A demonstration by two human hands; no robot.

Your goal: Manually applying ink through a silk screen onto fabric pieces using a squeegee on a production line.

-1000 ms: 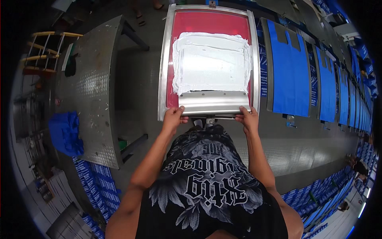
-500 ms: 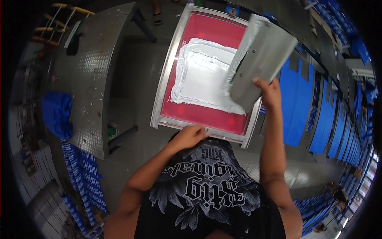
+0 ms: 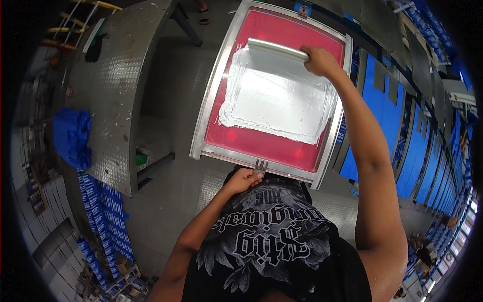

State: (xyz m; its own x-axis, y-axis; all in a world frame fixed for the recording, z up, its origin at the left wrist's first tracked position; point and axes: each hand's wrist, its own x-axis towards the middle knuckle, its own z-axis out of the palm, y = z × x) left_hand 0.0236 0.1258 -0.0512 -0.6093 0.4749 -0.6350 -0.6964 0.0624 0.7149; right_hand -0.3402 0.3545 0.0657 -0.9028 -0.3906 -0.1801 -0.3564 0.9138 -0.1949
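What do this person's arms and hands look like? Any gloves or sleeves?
No gloves: the left hand and right hand are bare. No sleeves either: the black top leaves both arms uncovered. It carries grey leaf patterns and large ornate lettering.

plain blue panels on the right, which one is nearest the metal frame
The leftmost plain blue panel, first in the row beside the metal frame. The person's right arm passes across it in this view; the others line up farther right.
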